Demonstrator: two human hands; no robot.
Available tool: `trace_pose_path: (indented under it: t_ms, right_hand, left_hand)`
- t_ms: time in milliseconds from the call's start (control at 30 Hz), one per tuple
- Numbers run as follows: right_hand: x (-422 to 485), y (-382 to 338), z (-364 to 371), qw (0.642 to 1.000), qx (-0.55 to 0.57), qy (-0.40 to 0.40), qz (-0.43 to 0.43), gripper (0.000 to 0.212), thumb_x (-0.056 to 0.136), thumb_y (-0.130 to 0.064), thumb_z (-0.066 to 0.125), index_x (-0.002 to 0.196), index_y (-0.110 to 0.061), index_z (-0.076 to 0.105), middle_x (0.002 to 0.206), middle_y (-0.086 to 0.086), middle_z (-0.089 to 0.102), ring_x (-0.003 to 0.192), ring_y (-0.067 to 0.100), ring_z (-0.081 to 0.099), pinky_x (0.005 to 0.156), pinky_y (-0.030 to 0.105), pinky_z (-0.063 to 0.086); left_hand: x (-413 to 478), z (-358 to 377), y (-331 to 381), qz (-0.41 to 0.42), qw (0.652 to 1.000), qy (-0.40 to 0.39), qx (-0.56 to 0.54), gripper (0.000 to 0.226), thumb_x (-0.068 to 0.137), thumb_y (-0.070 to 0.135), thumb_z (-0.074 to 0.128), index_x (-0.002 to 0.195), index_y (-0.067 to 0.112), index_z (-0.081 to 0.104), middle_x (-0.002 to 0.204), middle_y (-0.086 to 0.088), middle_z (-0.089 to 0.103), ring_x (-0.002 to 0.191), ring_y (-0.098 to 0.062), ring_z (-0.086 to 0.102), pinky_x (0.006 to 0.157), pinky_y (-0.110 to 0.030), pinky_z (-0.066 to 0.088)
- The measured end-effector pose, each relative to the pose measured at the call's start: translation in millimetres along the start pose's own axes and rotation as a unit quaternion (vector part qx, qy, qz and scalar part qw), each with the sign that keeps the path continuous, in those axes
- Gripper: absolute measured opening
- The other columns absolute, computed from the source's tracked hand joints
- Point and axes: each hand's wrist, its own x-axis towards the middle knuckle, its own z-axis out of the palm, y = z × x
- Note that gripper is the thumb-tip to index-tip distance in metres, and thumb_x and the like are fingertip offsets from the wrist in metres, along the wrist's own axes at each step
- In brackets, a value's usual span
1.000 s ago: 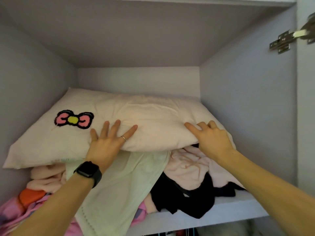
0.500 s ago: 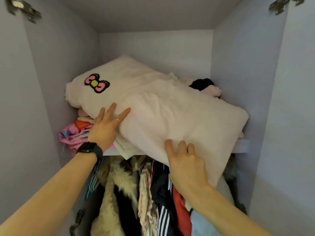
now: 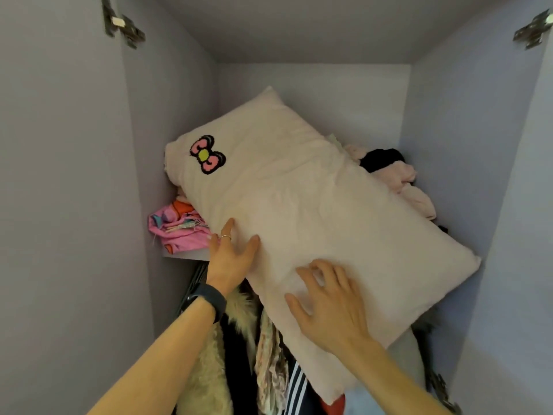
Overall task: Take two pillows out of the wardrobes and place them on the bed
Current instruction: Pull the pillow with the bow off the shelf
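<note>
A pale pink pillow [image 3: 314, 223] with a pink bow patch lies slanted across the upper wardrobe shelf, its near end hanging well out over the shelf edge. My left hand [image 3: 230, 259], with a ring and a dark wristband, grips the pillow's left edge, thumb on top and fingers partly hidden beneath. My right hand [image 3: 329, 304] presses flat on top of the near end, fingers spread. No second pillow is visible.
Folded pink and orange cloth [image 3: 176, 226] and black and pink clothes [image 3: 392, 169] lie on the shelf [image 3: 182, 254] beside the pillow. Hanging garments, including a fur coat [image 3: 209, 354], fill the space below. Wardrobe side walls stand close on both sides, with hinges [image 3: 122, 25] above.
The pillow has slid out toward me and tilted down over the shelf edge. Both hands came back with it, and my view pulled away from the shelf.
</note>
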Motion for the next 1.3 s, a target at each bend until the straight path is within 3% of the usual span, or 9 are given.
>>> trace_pose_path:
  t_ms: [133,300,500,700,867,933,1033,1200,1300]
  right_hand:
    - [65.0,37.4,-7.0,0.998,0.01,0.062,0.031,0.063,0.088,-0.066,0.045,0.143,-0.038,0.051,0.158,0.001,0.039,0.142,0.027,0.035,0.105,0.045,0.037]
    - [161.8,84.2,-20.5,0.988,0.046,-0.066,0.135,0.077,0.085,-0.085,0.031,0.154,-0.055,0.012,0.17,-0.006,0.002,0.155,0.025,-0.001,0.123,0.05,0.007]
    - [245.5,119.3,-35.9,0.959,0.14,-0.133,0.209,0.109,0.066,-0.092,0.054,0.157,-0.046,0.012,0.168,0.001,0.016,0.152,0.033,0.019,0.12,0.055,0.022]
    - [284.2,132.6,-35.4,0.924,0.227,-0.232,0.201,0.133,0.053,-0.081,0.079,0.16,-0.033,0.015,0.163,-0.007,0.031,0.147,0.021,0.034,0.121,0.041,0.03]
    - [293.5,135.5,-42.3,0.92,0.264,-0.225,0.183,0.118,0.056,-0.066,0.087,0.154,-0.029,0.034,0.148,-0.01,0.048,0.126,0.017,0.052,0.106,0.035,0.043]
    - [288.4,138.4,-49.1,0.915,0.285,-0.217,0.185,0.11,0.056,-0.065,0.087,0.149,-0.032,0.04,0.139,-0.009,0.053,0.114,0.015,0.057,0.094,0.032,0.047]
    - [272.3,147.2,-57.2,0.893,0.337,-0.21,0.212,0.112,0.045,-0.064,0.092,0.143,-0.036,0.045,0.132,-0.006,0.057,0.11,0.02,0.063,0.097,0.041,0.052]
    - [220.0,151.3,-62.7,0.869,0.412,-0.192,0.195,0.114,0.039,-0.063,0.092,0.141,-0.031,0.051,0.123,-0.012,0.066,0.101,0.008,0.066,0.077,0.026,0.053]
    - [171.8,153.8,-52.7,0.839,0.472,-0.189,0.195,0.11,0.042,-0.058,0.094,0.14,-0.031,0.054,0.129,-0.009,0.066,0.107,0.013,0.067,0.091,0.035,0.055]
  left_hand:
    - [14.3,4.0,7.1,-0.02,0.998,0.028,-0.055,0.091,0.085,0.061,0.063,0.156,0.032,0.014,0.163,-0.012,0.014,0.152,-0.028,0.012,0.119,-0.043,0.022]
    - [41.5,6.1,26.9,-0.074,0.988,0.066,-0.117,0.104,0.074,0.074,0.064,0.154,0.043,0.004,0.162,-0.016,0.011,0.148,-0.036,0.019,0.116,-0.051,0.027]
    - [64.5,16.1,29.4,-0.107,0.981,0.097,-0.126,0.114,0.068,0.069,0.074,0.153,0.048,0.002,0.163,-0.019,0.001,0.149,-0.037,0.01,0.116,-0.052,0.024]
    - [70.0,23.2,8.2,-0.074,0.983,0.119,-0.122,0.108,0.07,0.063,0.076,0.152,0.051,0.005,0.159,-0.023,0.014,0.146,-0.038,0.018,0.115,-0.053,0.026]
    - [74.0,19.3,-9.7,-0.041,0.976,0.136,-0.164,0.112,0.069,0.049,0.085,0.154,0.036,0.013,0.157,-0.009,0.028,0.142,-0.03,0.032,0.108,-0.033,0.029]
    - [72.2,15.0,-17.4,-0.073,0.97,0.133,-0.189,0.119,0.066,0.048,0.088,0.155,0.028,0.012,0.156,-0.007,0.033,0.141,-0.028,0.036,0.115,-0.038,0.031]
    - [65.1,3.3,-24.9,-0.156,0.953,0.102,-0.24,0.11,0.061,0.044,0.091,0.148,0.01,0.033,0.141,-0.006,0.054,0.126,-0.029,0.054,0.107,-0.046,0.045]
    - [36.4,-23.2,-22.3,-0.179,0.944,0.048,-0.274,0.081,0.064,0.029,0.091,0.134,0.015,0.054,0.123,-0.002,0.068,0.109,-0.028,0.066,0.088,-0.047,0.057]
    - [6.6,-35.7,-21.2,-0.161,0.952,0.067,-0.251,0.084,0.067,0.023,0.09,0.139,0.025,0.046,0.125,0.002,0.066,0.108,-0.028,0.066,0.086,-0.053,0.057]
